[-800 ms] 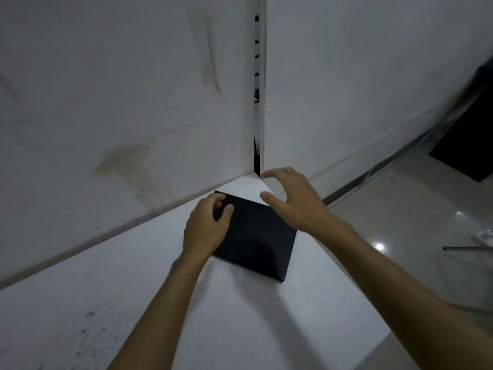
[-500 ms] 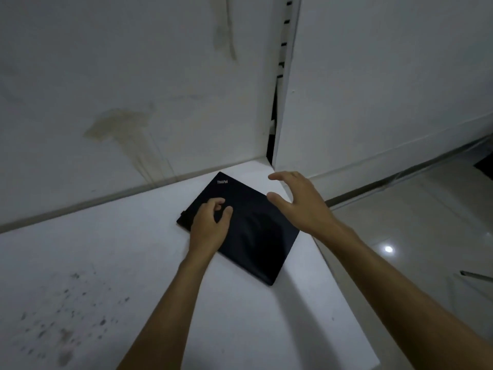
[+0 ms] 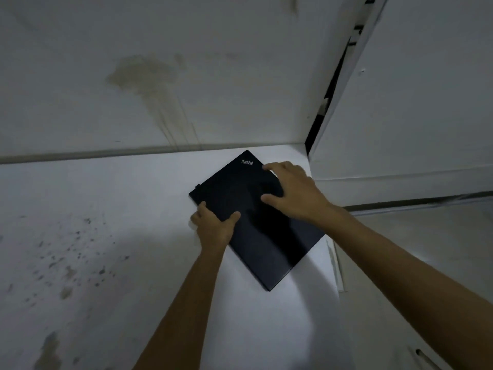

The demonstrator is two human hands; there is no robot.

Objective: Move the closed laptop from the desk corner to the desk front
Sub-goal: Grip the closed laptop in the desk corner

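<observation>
Now the left hand is gripping the black laptop's left edge, and the right hand is lying spread open on its lid, near the desk corner.

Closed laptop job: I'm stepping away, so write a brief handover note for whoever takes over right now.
Left hand: gripping the closed laptop at its left edge, thumb on the lid.
Right hand: spread flat on the lid near the far end, not clearly gripping.
Laptop: at the far right corner of the white desk, turned diagonally, one corner near the desk's right edge.
Done: both hands on it.
Left: bring it to the desk front, set it down, let go.
</observation>
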